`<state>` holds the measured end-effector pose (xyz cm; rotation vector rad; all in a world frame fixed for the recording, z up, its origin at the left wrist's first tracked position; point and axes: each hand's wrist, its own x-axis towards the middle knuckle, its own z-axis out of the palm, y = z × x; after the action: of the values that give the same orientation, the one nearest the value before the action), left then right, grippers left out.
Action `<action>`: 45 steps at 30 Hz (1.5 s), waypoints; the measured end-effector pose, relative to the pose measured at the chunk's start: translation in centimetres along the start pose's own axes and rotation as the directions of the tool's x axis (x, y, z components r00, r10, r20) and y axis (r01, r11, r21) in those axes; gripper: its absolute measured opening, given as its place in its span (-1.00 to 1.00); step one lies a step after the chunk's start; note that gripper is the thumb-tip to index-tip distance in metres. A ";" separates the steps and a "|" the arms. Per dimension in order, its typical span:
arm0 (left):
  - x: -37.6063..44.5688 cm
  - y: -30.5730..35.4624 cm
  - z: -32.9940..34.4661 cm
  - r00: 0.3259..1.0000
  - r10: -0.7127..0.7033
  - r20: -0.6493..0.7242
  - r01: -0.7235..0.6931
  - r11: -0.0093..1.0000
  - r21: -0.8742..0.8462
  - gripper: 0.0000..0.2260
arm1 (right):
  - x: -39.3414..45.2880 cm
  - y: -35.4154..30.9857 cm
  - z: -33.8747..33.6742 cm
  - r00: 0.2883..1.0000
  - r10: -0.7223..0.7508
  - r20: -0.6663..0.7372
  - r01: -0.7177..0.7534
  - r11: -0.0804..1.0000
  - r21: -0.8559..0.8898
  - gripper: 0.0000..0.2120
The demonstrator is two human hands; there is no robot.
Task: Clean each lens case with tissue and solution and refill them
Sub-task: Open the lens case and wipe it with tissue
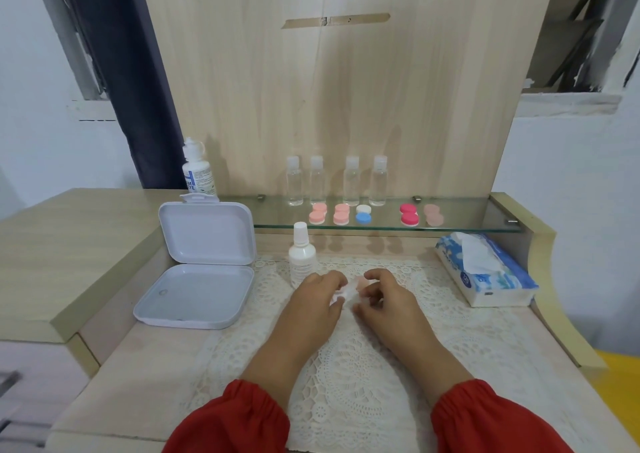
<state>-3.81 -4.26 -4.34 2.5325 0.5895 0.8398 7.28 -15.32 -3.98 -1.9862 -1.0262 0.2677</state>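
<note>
Wooden desk (121, 345) with lace mat: your left hand (317, 300) pinches tissue (341, 293), your right hand (384, 298) grips a pink lens case (361, 282). White bottle (302, 255) stands just behind; open box (201, 265) left.

- The counter (145, 345) is pale wood-grain laminate, matt.
- A white lace cloth (349, 366) with an openwork, rough texture covers it.
- The shelf (464, 215) is clear, glossy glass.
- The open box (204, 269) is smooth white plastic with a slight sheen.
- Four small bottles (336, 182) are clear plastic.
- The tissue pack (491, 272) has a glossy film wrapper and soft paper.
</note>
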 end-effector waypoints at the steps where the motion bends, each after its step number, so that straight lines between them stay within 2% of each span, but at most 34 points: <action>1: 0.0 0.0 0.0 1.000 0.012 0.011 -0.012 1.000 0.017 -0.77 | 0.0 0.0 0.0 1.000 0.000 0.001 0.000 1.000 -0.002 -0.58; 5: 0.0 0.4 0.2 0.998 -0.014 0.059 0.009 0.995 0.099 -0.70 | 0.0 0.1 0.0 1.000 0.003 -0.005 -0.003 1.000 -0.006 -0.59; 10: 0.6 0.6 0.3 0.996 -0.073 0.052 0.064 0.985 0.162 -0.77 | 0.0 -0.1 0.1 1.000 0.002 -0.011 -0.002 1.000 -0.012 -0.61; 11: 0.7 0.6 0.4 0.993 -0.104 0.057 0.097 0.989 0.116 -0.80 | 0.0 -0.1 0.2 1.000 0.002 -0.011 -0.002 1.000 -0.014 -0.62; 13: 0.9 0.7 0.4 0.974 -0.215 0.070 0.222 0.970 -0.104 -0.86 | 0.0 -0.1 0.2 1.000 0.006 -0.012 -0.006 1.000 -0.020 -0.63; 15: 0.9 0.9 0.0 0.945 -0.307 0.114 0.327 0.862 -0.388 -0.87 | 0.0 -0.1 0.2 1.000 0.003 -0.012 -0.004 1.000 -0.023 -0.64; 17: 0.9 1.1 -0.4 0.933 -0.354 0.070 0.327 0.749 -0.577 -0.84 | 0.0 -0.1 0.2 1.000 0.001 -0.009 -0.001 1.000 -0.020 -0.65; 18: 0.9 0.9 -0.6 0.928 -0.372 -0.001 0.292 0.731 -0.617 -0.82 | 0.0 -0.1 0.1 1.000 0.001 -0.007 -0.001 1.000 -0.019 -0.65; 19: 0.9 0.7 -0.7 0.927 -0.368 -0.080 0.248 0.756 -0.605 -0.80 | 0.0 -0.2 0.1 1.000 0.001 -0.007 -0.001 1.000 -0.016 -0.65; 21: 0.7 0.5 -0.6 0.948 -0.273 -0.163 0.171 0.868 -0.465 -0.78 | -0.1 -0.2 0.1 1.000 -0.004 -0.008 0.003 1.000 -0.013 -0.66; 24: 0.5 0.0 0.0 0.989 -0.091 -0.119 0.061 0.971 -0.232 -0.78 | -0.3 -0.3 0.0 1.000 -0.004 -0.012 0.004 1.000 0.004 -0.65; 30: -0.2 -0.3 0.0 0.998 0.018 0.052 -0.016 0.999 -0.037 -0.75 | -0.4 -0.2 0.0 1.000 -0.012 -0.021 0.013 0.999 0.030 -0.68; 37: 0.3 1.1 0.3 0.999 -0.012 0.043 0.001 0.967 0.255 -0.79 | -0.2 -0.1 0.1 1.000 -0.003 -0.018 0.003 1.000 0.004 -0.64; 42: 0.8 1.2 0.9 0.999 -0.023 0.038 0.011 0.958 0.286 -0.85 | -0.2 -0.1 0.1 1.000 -0.004 -0.023 0.003 1.000 -0.009 -0.65; 44: 1.0 1.0 1.1 0.997 -0.046 0.063 0.031 0.974 0.224 -0.82 | -0.2 -0.2 0.1 1.000 0.000 -0.023 -0.001 1.000 -0.007 -0.65; 45: 1.1 0.8 1.2 0.995 -0.082 0.065 0.072 0.988 0.134 -0.82 | -0.2 -0.2 0.1 1.000 0.006 -0.022 -0.006 1.000 -0.005 -0.65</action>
<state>-2.08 -4.70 -4.32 2.6260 0.7366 0.7021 6.97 -15.32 -3.92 -1.9929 -1.0084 0.2459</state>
